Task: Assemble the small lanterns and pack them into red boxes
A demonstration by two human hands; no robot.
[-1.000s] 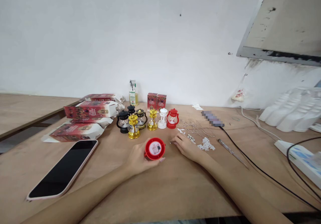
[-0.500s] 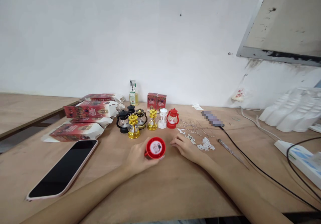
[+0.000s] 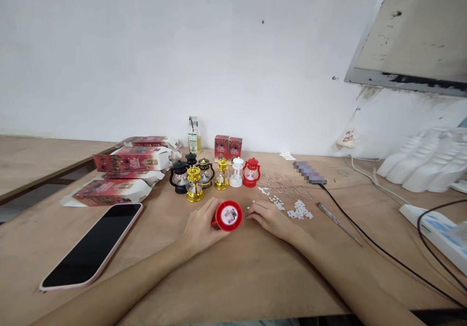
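Our left hand (image 3: 202, 227) clamps a small red plastic toy lantern (image 3: 228, 216), tipped over on the bare wooden tabletop (image 3: 233, 277), round base facing us. Likely light, rigid, glossy-slick; we'd grip round its body, near the base rim. Right hand (image 3: 269, 217) rests just beside, loosely curled; pinching anything, we can't tell.

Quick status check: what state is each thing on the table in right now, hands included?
Red lantern, on its side, base toward the camera.
Left hand, closed around the red lantern.
Right hand, palm down on the table, apparently empty.
Phone, face up, screen dark.
Other lanterns, upright.
Long boxes, lying flat, end flaps open.
Screwdriver, lying flat.
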